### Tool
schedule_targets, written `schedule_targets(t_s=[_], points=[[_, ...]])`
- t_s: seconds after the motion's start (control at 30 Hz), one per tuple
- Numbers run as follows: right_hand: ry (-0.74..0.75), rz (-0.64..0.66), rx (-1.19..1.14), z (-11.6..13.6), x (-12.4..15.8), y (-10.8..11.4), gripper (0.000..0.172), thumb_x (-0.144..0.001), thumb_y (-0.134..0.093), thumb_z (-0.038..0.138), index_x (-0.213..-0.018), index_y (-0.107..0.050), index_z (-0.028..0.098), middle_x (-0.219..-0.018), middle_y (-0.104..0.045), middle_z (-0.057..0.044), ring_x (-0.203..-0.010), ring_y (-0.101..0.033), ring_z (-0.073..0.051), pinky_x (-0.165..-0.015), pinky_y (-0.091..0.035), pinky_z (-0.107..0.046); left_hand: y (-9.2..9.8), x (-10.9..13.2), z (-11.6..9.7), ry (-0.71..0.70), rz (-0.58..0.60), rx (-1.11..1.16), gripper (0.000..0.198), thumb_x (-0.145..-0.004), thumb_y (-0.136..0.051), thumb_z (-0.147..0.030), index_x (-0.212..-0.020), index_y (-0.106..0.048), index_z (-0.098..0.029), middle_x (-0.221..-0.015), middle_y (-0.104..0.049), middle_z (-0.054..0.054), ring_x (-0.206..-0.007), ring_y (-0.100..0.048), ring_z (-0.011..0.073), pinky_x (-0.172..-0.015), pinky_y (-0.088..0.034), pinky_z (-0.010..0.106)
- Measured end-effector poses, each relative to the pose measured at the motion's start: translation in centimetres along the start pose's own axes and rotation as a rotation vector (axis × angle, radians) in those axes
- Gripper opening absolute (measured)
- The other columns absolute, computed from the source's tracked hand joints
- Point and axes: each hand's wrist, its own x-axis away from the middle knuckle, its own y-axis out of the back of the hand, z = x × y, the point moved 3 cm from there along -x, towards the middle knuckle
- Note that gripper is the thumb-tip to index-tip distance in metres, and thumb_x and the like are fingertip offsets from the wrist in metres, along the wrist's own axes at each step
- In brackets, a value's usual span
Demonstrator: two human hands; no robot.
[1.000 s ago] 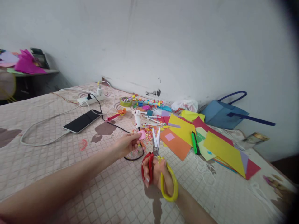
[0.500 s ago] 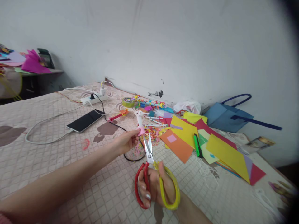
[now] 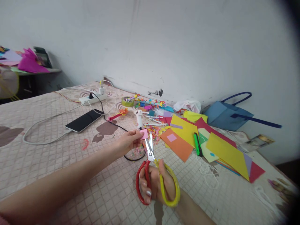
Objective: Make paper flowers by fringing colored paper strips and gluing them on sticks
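Between thumb and fingers, my left hand (image 3: 131, 141) pinches a small pink piece of paper (image 3: 144, 134). My right hand (image 3: 159, 182) is wrapped in the handles of a pair of scissors (image 3: 150, 154), one handle red and the other yellow. The scissor blades point away from me, slightly parted, with their tips close to the pink paper's lower right. Just beyond the paper stands a white glue gun (image 3: 139, 118) with a black cord. Paper scraps (image 3: 153, 134) and thin white sticks (image 3: 156, 120) lie behind the blades.
Coloured paper sheets (image 3: 222, 153) and a green utility knife (image 3: 197, 143) lie to the right, with white string (image 3: 206, 170) near them. A blue bag (image 3: 227, 115) rests by the wall. On the left are a phone (image 3: 84, 120), a power strip (image 3: 92, 99) and cables. A tape roll (image 3: 127, 101) sits behind.
The pink paper has turned in my left hand and now shows a flatter, squarer face. The scissors have moved slightly, their blades still parted. The whole view has shifted a little.
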Motion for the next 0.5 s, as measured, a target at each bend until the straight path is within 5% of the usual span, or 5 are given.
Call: schedule_targets(t_s=[0.5], points=[[0.017,-0.124,0.090,-0.3,-0.1,1.3,0.068,-0.067,-0.036,0.082,-0.078,-0.050,0.017,-0.058,-0.044,0.005,-0.040,-0.038,-0.006,-0.035,-0.042,-0.020,-0.3,0.0,-0.1,-0.007,-0.023,-0.071,0.024,-0.066,-0.075,-0.023,-0.065,-0.055,-0.012,-0.055,-0.059,-0.001,-0.046,-0.052,0.0038,-0.048,-0.042,0.014]])
